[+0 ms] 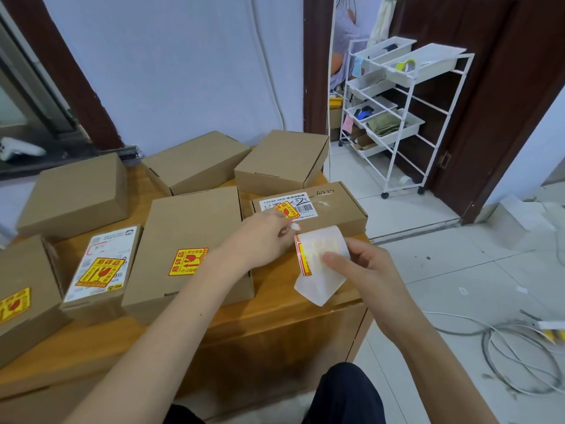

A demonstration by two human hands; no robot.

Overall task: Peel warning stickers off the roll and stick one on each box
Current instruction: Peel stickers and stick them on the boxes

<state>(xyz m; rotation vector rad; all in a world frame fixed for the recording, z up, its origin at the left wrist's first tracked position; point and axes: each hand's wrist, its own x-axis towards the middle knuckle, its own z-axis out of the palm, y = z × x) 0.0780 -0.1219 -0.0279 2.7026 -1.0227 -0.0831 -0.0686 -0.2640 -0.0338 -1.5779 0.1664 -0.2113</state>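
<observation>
Several brown cardboard boxes lie on a wooden table (275, 319). Yellow-and-red warning stickers show on the near-left box (15, 304), the white-labelled box (101, 272) and the middle box (187, 261). The right box (308, 206) with a white barcode label has a sticker partly under my left hand (263, 237), whose fingertips pinch a small piece at the sticker's edge. My right hand (357, 270) grips the sticker roll (321, 264), its white backing strip hanging down. Three boxes at the back (76, 194), (195, 160), (284, 157) show no sticker.
A white wire rack on wheels (403, 117) with trays stands by a dark door at the right. Cables (519, 356) lie coiled on the tiled floor. The table's right edge ends just beyond my right hand. My dark-clothed knee (345, 396) is below.
</observation>
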